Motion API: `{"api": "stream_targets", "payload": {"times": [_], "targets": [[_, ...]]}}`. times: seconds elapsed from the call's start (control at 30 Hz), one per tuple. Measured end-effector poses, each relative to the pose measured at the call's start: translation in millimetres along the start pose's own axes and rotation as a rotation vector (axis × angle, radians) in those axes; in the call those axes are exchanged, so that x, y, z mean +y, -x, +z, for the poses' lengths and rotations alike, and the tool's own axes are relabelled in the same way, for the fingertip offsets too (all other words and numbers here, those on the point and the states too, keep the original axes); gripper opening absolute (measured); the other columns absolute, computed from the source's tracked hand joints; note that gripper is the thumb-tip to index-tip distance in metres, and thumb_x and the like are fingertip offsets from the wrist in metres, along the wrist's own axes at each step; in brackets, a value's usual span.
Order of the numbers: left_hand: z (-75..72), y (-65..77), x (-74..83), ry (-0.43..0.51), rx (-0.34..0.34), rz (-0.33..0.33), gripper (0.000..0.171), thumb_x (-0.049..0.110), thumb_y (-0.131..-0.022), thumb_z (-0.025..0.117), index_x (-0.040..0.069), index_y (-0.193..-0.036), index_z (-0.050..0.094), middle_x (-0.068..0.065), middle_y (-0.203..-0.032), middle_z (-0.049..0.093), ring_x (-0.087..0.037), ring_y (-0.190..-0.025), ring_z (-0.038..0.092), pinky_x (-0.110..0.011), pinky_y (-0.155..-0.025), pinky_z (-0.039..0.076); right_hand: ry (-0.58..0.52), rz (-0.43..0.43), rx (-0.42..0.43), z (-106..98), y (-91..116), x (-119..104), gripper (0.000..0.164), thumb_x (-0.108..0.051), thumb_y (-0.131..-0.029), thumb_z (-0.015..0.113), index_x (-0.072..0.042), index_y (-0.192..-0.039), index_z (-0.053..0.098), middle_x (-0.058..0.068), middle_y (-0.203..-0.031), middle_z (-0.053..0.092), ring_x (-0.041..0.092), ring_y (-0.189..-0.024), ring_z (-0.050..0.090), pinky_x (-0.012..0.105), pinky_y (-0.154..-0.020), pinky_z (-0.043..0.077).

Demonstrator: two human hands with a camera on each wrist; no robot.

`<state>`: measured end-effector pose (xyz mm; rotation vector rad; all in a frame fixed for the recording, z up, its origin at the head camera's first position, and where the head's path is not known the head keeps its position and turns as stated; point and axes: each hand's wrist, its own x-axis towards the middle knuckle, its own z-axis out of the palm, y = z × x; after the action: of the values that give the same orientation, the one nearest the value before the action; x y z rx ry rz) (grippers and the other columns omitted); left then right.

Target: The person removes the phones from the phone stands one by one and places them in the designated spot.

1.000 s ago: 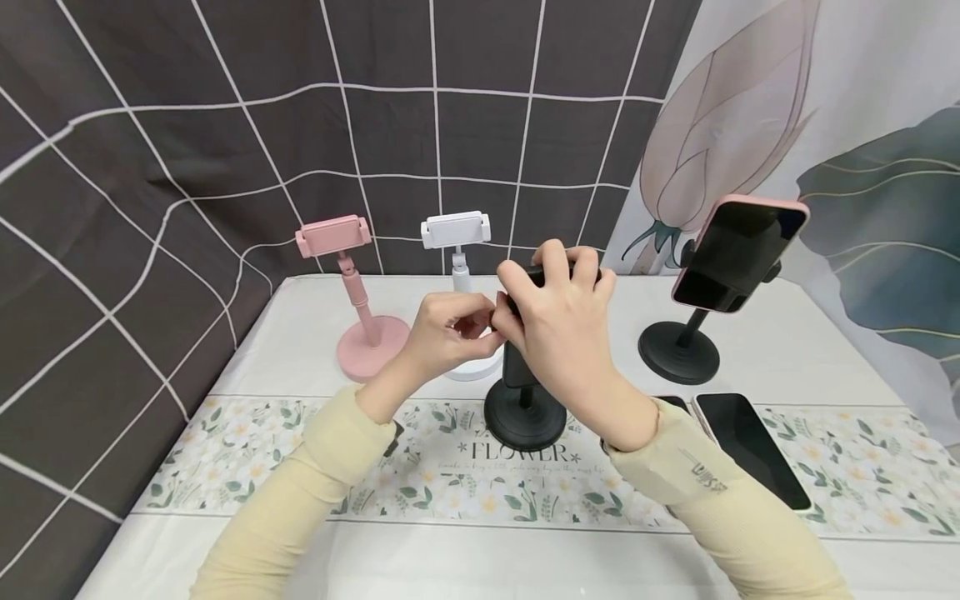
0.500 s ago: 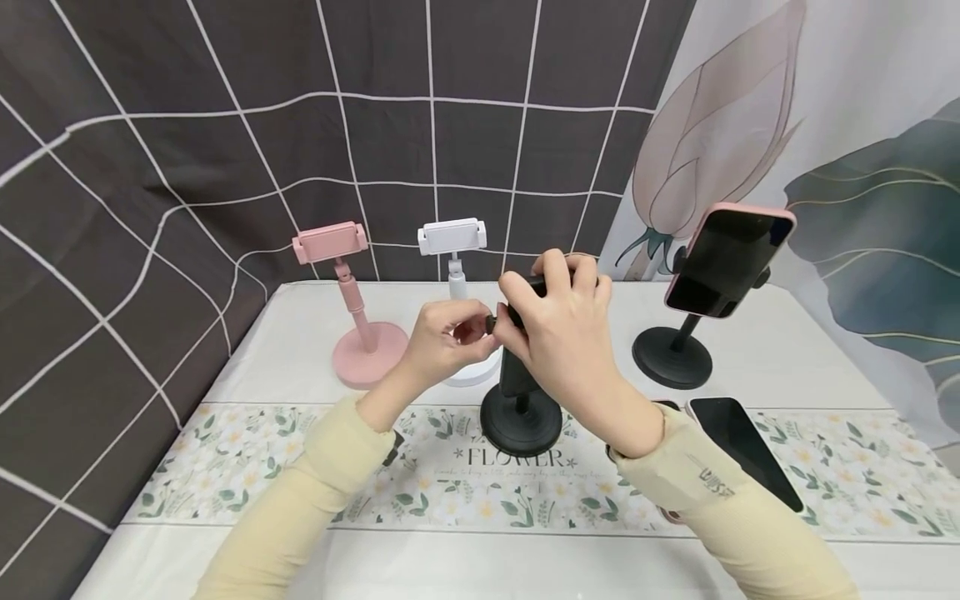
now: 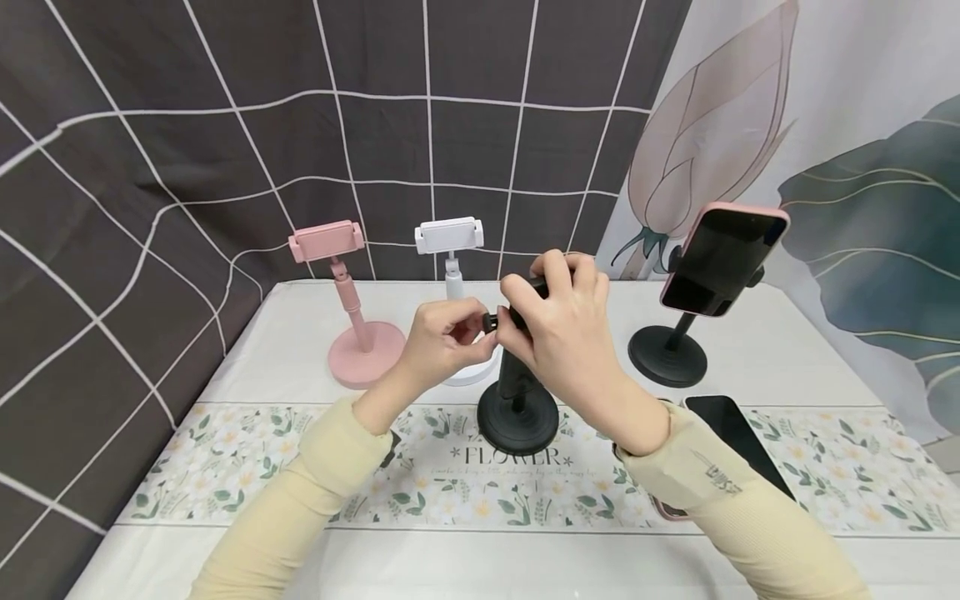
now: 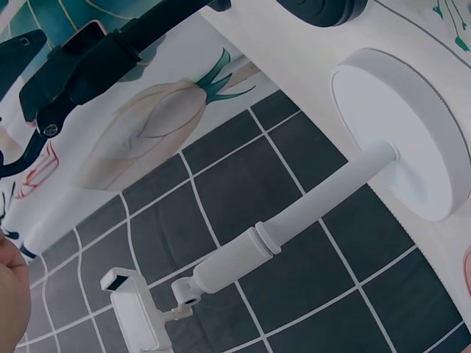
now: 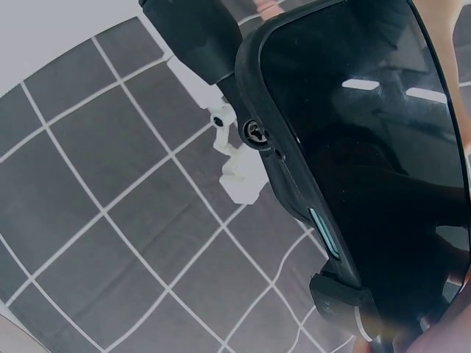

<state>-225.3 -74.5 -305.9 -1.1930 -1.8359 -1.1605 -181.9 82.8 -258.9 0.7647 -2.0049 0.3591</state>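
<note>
As hands (image 3: pixel 448 340) (image 3: pixel 564 325) grip, glossy phone (image 5: pixel 353 147), round base (image 3: pixel 517 425)

Left hand (image 3: pixel 447 335) — pinching, right hand (image 3: pixel 564 323) — curled

Table: white top (image 3: pixel 420 558), floral-printed strip (image 3: pixel 247 471), dark "FLOWER" lettering (image 3: pixel 512 456)
Behind strip: pink round-based stand (image 3: pixel 351 302), white round-based stand (image 3: pixel 453 279), right black round-based stand (image 3: pixel 665 358)
Strip's back edge: central black round-based stand (image 3: pixel 517 425)
Strip, right: flat black-screened phone (image 3: pixel 737 432), pink-edged rounded thing (image 3: pixel 670 512), both partly hidden

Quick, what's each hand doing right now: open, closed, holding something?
Left hand: closed, pinching a small black clip.
Right hand: closed, gripping the dark phone on the nearer black stand.
</note>
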Motion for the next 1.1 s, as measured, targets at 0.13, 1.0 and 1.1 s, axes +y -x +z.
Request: {"api": "stream_targets", "payload": {"times": [0.13, 1.0, 1.1], "targets": [[-1.2, 0.3, 2.4, -0.024, -0.023, -0.002, 0.014, 0.004, -0.068, 0.062, 0.005, -0.063, 0.049, -0.004, -0.047, 0.038, -0.009, -0.044, 0.034, -0.026, -0.038, 0.028, -0.001, -0.004, 0.002, -1.1, 1.3, 0.3, 0.010, -0.017, -0.080, 0.050, -0.008, -0.082, 0.049, 0.019, -0.087, 0.046, 0.040, -0.086, 0.036, 0.053, -0.057, 0.032], [-1.1, -4.0, 1.8, -0.282, -0.005, 0.199, 0.011, 0.004, -0.063, 0.056, 0.006, -0.061, 0.045, -0.002, -0.044, 0.041, -0.008, -0.041, 0.036, -0.024, -0.034, 0.032, 0.005, -0.068, 0.046, 2.7, 4.2, 0.0, 0.009, -0.016, -0.079, 0.051, -0.008, -0.083, 0.052, 0.019, -0.088, 0.049, 0.039, -0.084, 0.039, 0.054, -0.058, 0.035], [-0.8, -4.4, 0.1, -0.295, 0.001, 0.209, 0.011, 0.005, -0.063, 0.055, 0.007, -0.061, 0.044, -0.001, -0.043, 0.040, -0.008, -0.040, 0.034, -0.024, -0.034, 0.030, 0.007, -0.077, 0.044, 3.6, 3.6, -0.2, 0.009, -0.016, -0.079, 0.050, -0.008, -0.083, 0.052, 0.019, -0.087, 0.049, 0.039, -0.084, 0.039, 0.053, -0.057, 0.034]]}}
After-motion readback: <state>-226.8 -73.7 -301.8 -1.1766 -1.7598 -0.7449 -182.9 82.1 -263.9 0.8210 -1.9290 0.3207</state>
